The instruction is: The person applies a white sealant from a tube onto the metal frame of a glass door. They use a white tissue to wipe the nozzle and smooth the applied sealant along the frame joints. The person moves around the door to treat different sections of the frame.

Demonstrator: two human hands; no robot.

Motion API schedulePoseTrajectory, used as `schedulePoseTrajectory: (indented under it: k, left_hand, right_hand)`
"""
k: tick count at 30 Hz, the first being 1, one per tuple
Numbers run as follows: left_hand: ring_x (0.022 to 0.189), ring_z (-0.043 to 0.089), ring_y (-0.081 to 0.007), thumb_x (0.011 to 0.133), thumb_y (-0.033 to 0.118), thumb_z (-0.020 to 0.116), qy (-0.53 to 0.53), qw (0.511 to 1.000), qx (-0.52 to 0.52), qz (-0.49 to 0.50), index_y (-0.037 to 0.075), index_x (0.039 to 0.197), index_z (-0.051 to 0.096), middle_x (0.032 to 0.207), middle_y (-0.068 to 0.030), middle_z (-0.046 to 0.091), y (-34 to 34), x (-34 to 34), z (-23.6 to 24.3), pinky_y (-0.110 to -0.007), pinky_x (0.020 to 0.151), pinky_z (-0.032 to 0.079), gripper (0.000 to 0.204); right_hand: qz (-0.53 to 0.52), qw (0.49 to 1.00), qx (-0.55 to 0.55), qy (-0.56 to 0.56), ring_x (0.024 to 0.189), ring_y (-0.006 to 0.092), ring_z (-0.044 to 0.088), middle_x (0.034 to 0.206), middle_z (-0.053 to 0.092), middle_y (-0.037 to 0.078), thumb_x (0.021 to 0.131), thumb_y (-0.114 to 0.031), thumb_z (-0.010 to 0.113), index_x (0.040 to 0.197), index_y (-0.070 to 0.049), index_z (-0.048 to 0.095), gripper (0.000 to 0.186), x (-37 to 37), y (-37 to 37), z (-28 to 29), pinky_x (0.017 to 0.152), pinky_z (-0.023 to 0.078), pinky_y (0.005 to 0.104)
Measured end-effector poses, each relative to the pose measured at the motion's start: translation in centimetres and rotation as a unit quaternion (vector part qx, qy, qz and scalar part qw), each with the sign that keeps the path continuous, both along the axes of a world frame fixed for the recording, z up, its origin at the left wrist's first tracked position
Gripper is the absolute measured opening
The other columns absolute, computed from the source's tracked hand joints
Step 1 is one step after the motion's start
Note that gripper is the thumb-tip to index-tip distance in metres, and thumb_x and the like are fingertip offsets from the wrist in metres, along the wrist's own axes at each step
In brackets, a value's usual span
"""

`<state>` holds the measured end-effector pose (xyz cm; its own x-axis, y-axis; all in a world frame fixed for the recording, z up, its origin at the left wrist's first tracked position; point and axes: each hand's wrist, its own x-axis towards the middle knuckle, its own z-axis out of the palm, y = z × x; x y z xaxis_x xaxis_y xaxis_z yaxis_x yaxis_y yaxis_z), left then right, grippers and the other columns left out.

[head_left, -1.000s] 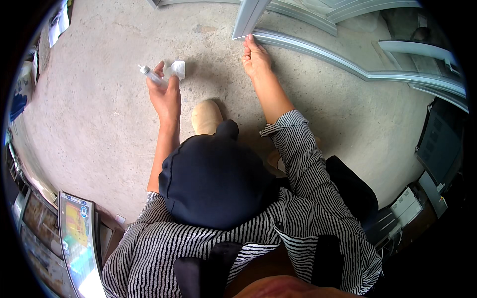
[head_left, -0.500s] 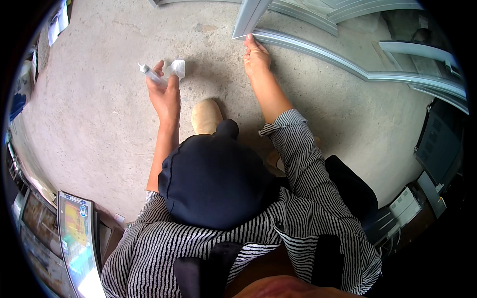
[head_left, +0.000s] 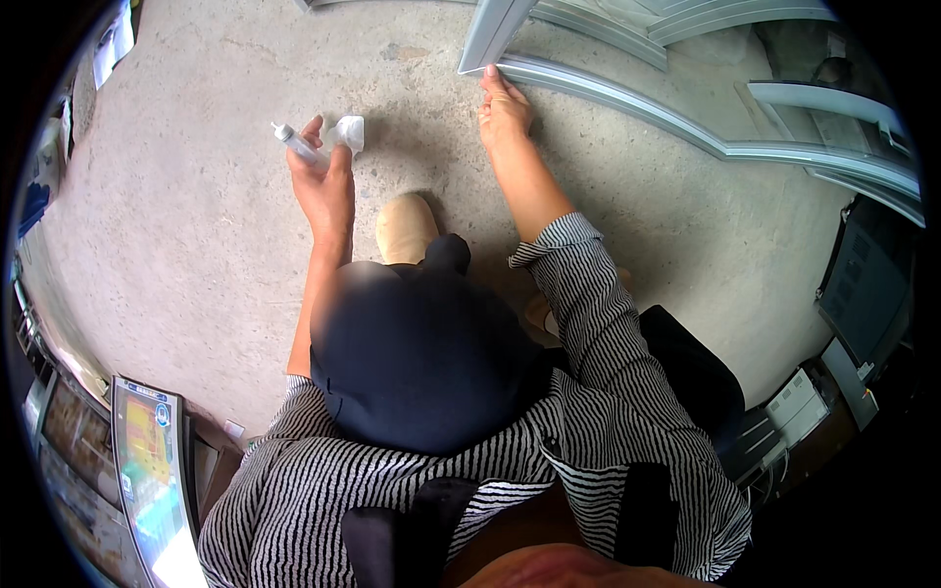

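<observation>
My left hand [head_left: 325, 191] is closed around a clear, syringe-like tube [head_left: 299, 143] with a narrow nozzle pointing up and left. A translucent white plastic piece [head_left: 350, 131] sticks out on the thumb side of the same hand; whether it joins the tube is hidden. Farther right, my right hand [head_left: 506, 116] has its fingers pressed together at the lower corner of a light grey window frame [head_left: 608, 100]. The thumb touches the frame's edge right at the corner joint [head_left: 482, 65], and the other fingertips are partly hidden.
Glass and more frame bars [head_left: 833, 93] fill the far right. Below me is a concrete floor [head_left: 196, 245], with my beige shoe [head_left: 406, 227] on it. A screen-like panel [head_left: 152, 470] stands at lower left. Dark equipment [head_left: 867, 279] and a white box [head_left: 796, 404] are at right.
Almost nothing differs. My right hand has shifted very slightly left at the frame corner, while my left hand keeps the tube in the same place.
</observation>
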<state>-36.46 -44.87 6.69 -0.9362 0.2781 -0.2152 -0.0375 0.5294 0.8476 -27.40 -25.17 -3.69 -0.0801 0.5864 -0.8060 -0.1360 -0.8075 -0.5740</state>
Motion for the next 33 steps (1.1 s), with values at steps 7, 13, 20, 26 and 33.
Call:
schedulePoseTrajectory:
  k: [7, 13, 20, 26, 33]
  left_hand:
    - [0.121, 0.048, -0.0271, 0.082, 0.013, 0.057, -0.021, 1.0, 0.0, 0.002, 0.001, 0.128, 0.052, 0.127, -0.0161, 0.053, -0.1, 0.0, 0.2, -0.039, 0.103, 0.036, 0.048]
    - [0.122, 0.047, -0.0279, 0.082, 0.014, 0.058, -0.024, 1.0, -0.002, -0.001, 0.001, 0.128, 0.052, 0.129, -0.0161, 0.052, -0.1, 0.0, 0.3, -0.04, 0.103, 0.035, 0.048]
    - [0.121, 0.046, -0.0274, 0.082, 0.015, 0.058, -0.025, 1.0, -0.008, -0.001, 0.002, 0.127, 0.052, 0.127, -0.0155, 0.053, 0.0, 0.0, 0.6, -0.041, 0.103, 0.035, 0.047]
    - [0.121, 0.046, -0.0272, 0.082, 0.014, 0.058, -0.031, 0.999, 0.005, 0.007, 0.002, 0.128, 0.052, 0.127, -0.0154, 0.053, 0.0, -0.1, 0.4, -0.04, 0.103, 0.035, 0.047]
    - [0.12, 0.047, -0.0266, 0.082, 0.014, 0.057, -0.032, 0.999, -0.001, 0.006, 0.001, 0.128, 0.051, 0.127, -0.015, 0.053, 0.1, -0.1, 0.7, -0.04, 0.103, 0.035, 0.048]
  right_hand:
    - [-0.012, 1.0, -0.012, 0.011, 0.051, 0.0065, 0.042, 0.079, 0.064, 0.005, 0.075, -0.02, 0.081, 0.089, -0.001, 0.067, 0.027, -0.2, -0.2, 0.3, 0.04, 0.028, 0.0207]
    - [-0.009, 1.0, -0.018, 0.002, 0.051, 0.007, 0.042, 0.079, 0.064, 0.007, 0.075, -0.019, 0.081, 0.089, 0.0, 0.067, 0.028, -0.3, -0.4, 0.3, 0.04, 0.027, 0.0211]
    - [0.041, 0.998, -0.025, -0.037, 0.054, 0.0058, 0.043, 0.079, 0.063, 0.003, 0.075, -0.024, 0.081, 0.087, -0.005, 0.065, 0.028, -0.4, -0.6, 0.3, 0.042, 0.027, 0.02]
    - [0.039, 0.998, -0.038, -0.036, 0.056, 0.0053, 0.048, 0.079, 0.066, 0.002, 0.075, -0.026, 0.081, 0.085, -0.007, 0.065, 0.028, -0.6, -0.9, 0.6, 0.042, 0.027, 0.0196]
    - [0.05, 0.997, -0.042, -0.051, 0.058, 0.0048, 0.05, 0.08, 0.067, 0.001, 0.077, -0.027, 0.079, 0.086, -0.007, 0.065, 0.026, -0.9, -1.0, 1.1, 0.044, 0.028, 0.0201]
